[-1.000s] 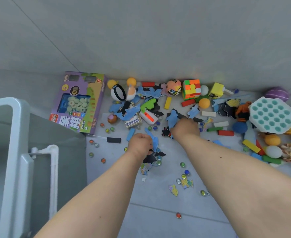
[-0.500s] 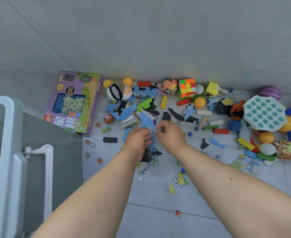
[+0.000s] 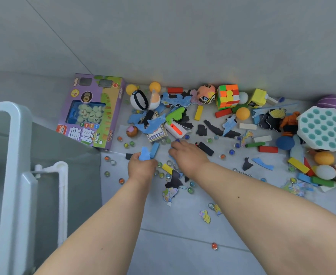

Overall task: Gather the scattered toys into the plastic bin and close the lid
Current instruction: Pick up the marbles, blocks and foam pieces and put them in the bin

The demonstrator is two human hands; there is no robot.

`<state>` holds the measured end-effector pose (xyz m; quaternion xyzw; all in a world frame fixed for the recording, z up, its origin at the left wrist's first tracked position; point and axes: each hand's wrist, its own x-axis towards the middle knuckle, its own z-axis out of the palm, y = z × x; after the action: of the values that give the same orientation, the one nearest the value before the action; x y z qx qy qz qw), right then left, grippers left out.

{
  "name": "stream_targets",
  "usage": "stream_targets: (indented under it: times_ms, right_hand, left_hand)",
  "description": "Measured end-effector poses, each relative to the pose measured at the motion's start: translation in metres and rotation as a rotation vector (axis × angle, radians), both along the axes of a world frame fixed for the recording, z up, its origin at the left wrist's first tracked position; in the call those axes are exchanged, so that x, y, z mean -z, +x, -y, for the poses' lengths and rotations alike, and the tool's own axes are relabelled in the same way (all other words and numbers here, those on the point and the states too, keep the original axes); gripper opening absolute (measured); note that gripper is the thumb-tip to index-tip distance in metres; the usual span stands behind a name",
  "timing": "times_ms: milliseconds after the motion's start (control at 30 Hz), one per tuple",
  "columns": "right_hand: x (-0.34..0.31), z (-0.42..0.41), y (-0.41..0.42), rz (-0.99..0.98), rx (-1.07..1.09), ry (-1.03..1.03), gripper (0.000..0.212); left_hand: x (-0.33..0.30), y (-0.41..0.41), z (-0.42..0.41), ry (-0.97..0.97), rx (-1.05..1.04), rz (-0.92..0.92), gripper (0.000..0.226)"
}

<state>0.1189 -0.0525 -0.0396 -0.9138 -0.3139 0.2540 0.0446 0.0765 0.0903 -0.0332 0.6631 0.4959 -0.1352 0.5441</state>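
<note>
A: Where are the hands compared with half a second back?

B: They have parted. Then they met over one blue foam piece in the middle of the floor; now the left hand (image 3: 141, 169) has drawn back slightly toward the bin side and is clenched around a blue foam piece (image 3: 144, 153), which sticks up out of its grip.

A: And the right hand?

B: The right hand (image 3: 187, 153) has gone down flat onto the floor (image 3: 183, 245), fingers spread over the marbles and small pieces just beside a blue block (image 3: 154, 149). Whether its fingertips have closed on anything, I cannot tell; they are curled under and partly hidden.

A: What about the bin?

B: The plastic bin (image 3: 14, 155) stands at the left edge, open, its white rim and a hinged white handle showing. None of the toys in view lie inside it.

A: The rest of the mess?

B: Unmoved. The purple game box (image 3: 91, 112) leans by the bin, the colour cube (image 3: 228, 96) sits against the wall, the teal bubble toy (image 3: 324, 128) lies far right. A yellow block (image 3: 167, 168) now shows between the two wrists, and a black foam piece (image 3: 174, 180) lies just below it.
</note>
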Motion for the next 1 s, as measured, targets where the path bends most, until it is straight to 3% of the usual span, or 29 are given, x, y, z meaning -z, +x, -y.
stream_targets:
  times_ms: [100, 267, 400, 567, 700, 833, 1000]
  right_hand:
    - [0.005, 0.004, -0.007, -0.019, 0.134, 0.001, 0.050]
    - [0.010, 0.011, -0.017, -0.094, 0.319, 0.025, 0.045]
    - [0.010, 0.019, -0.023, -0.108, 0.408, 0.018, 0.040]
    - [0.006, 0.019, -0.019, -0.107, 0.410, 0.016, 0.039]
    - [-0.001, 0.024, -0.010, -0.131, 0.410, 0.043, 0.040]
    - [-0.013, 0.036, -0.005, -0.193, 0.571, 0.241, 0.036]
    - [-0.020, 0.056, -0.022, -0.262, 0.555, 0.262, 0.045]
  left_hand:
    - [-0.002, 0.005, -0.009, 0.247, 0.191, -0.066, 0.027]
    - [0.003, 0.021, -0.012, 0.396, 0.495, -0.097, 0.021]
    - [0.009, 0.033, -0.005, 0.553, 0.721, -0.148, 0.029]
    - [0.004, 0.043, -0.001, 0.634, 0.793, -0.156, 0.032]
    - [-0.007, 0.032, 0.002, 0.544, 0.635, -0.055, 0.024]
    - [-0.017, 0.003, 0.008, 0.344, 0.471, 0.067, 0.015]
    - [-0.017, -0.046, 0.011, -0.024, 0.306, 0.143, 0.011]
